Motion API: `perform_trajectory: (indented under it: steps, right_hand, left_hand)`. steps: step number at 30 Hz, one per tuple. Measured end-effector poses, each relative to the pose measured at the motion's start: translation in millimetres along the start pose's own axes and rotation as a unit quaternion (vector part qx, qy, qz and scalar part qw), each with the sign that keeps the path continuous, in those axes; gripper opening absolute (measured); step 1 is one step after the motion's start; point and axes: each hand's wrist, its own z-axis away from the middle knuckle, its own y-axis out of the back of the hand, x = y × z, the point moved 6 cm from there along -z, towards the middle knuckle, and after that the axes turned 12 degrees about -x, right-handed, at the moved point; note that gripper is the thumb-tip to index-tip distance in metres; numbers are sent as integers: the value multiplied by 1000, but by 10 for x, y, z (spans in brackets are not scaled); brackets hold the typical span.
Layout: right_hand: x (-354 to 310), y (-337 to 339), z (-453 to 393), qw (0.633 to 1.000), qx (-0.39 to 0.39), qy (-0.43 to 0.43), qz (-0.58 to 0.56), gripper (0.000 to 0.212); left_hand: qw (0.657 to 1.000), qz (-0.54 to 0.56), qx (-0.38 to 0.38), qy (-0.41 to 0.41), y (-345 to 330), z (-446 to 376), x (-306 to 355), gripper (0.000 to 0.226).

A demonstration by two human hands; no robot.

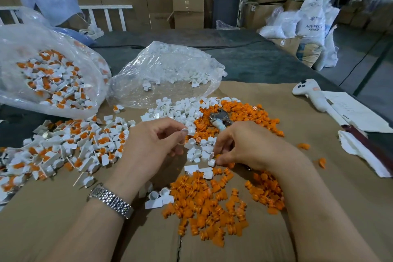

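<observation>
the left hand (153, 142) is pinching a white cap (185, 131) between thumb and forefinger, holding it just above the loose white caps (180, 112). the right hand (240, 147) is closing in a narrow pinch on a second white piece (211, 162) lying on the cardboard sheet (63, 219), at the edge of the orange plugs (204, 208); whether it is also holding a plug cannot be told. judgement: the pick-up step is in hand and the parts are not yet joined. the next move is calling for an orange plug seated squarely in the cap's socket, with the finished piece then going to the assembled pile (63, 149) on the left, near the open bag (53, 78).
</observation>
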Motion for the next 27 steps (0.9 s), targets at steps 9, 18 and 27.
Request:
perform_trajectory:
  steps: [9, 18, 27]
  right_hand:
    - [-10, 270, 79, 962, 175, 78, -194, 14]
    - [-25, 165, -45, 903, 140, 117, -390, 19]
    - [-12, 97, -85, 845, 89, 122, -513, 14]
  left_hand:
    - [979, -164, 47, -109, -43, 82, 209, 17]
    - [919, -313, 57, -234, -101, 130, 329, 11]
    - [892, -363, 72, -259, -140, 156, 360, 14]
